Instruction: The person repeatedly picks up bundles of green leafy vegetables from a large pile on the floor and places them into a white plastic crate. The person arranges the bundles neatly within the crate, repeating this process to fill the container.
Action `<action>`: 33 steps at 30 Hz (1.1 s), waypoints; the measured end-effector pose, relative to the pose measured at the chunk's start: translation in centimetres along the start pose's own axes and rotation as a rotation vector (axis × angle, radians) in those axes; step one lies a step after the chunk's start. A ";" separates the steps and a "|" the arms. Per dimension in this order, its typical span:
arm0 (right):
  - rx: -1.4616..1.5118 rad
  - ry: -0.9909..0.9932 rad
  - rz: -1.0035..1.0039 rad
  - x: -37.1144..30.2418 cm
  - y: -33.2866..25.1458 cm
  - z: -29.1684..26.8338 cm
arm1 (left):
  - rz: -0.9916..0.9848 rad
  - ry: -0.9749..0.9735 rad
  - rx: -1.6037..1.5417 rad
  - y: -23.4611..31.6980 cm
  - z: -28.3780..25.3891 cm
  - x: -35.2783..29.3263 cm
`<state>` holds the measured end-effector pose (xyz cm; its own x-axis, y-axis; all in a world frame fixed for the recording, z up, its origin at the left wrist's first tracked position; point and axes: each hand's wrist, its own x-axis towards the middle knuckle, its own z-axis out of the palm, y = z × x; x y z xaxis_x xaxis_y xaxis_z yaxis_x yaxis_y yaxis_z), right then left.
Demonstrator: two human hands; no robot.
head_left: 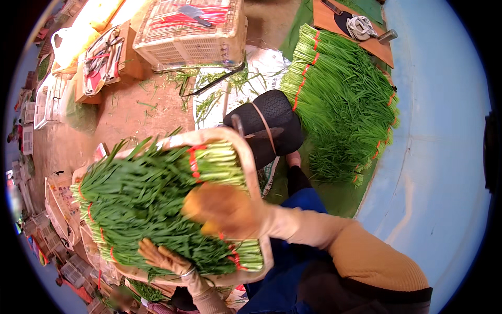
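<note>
In front of me is a pale basket filled with bundles of long green leaves that look like garlic chives, their pale stalk ends bound with red ties. My left hand, in a soiled tan glove, lies on the leaves near the basket's closest side with its fingers spread. Over the right part of the bundles is my right hand, gloved in orange-brown. Motion smears its fingers, so I cannot make out their grip or whether they touch the leaves.
A black padded seat with a strap stands beyond the basket. Many tied green bundles are stacked along the blue wall. An upturned crate bears red strips and a bladed tool. Leaf scraps litter a white sack.
</note>
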<state>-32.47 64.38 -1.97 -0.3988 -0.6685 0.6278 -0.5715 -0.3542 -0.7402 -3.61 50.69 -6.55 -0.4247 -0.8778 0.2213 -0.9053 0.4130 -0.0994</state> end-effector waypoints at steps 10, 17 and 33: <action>-0.690 -0.046 1.351 -28.4 36.7 -28.1 | 0.206 -0.210 -0.298 21.5 -3.1 -4.1; -1.137 -0.659 1.211 -36.7 50.4 -27.8 | 0.266 -0.456 -0.250 28.2 2.7 -8.1; -0.995 -0.206 0.964 -35.0 47.2 -30.6 | 0.262 -0.426 -0.221 27.5 3.3 -6.5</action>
<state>-67.39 91.13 -51.50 -0.8593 -0.4937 -0.1335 -0.4337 0.8418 -0.3214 -25.74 66.95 -13.95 -0.6415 -0.7405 -0.2002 -0.7661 0.6318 0.1179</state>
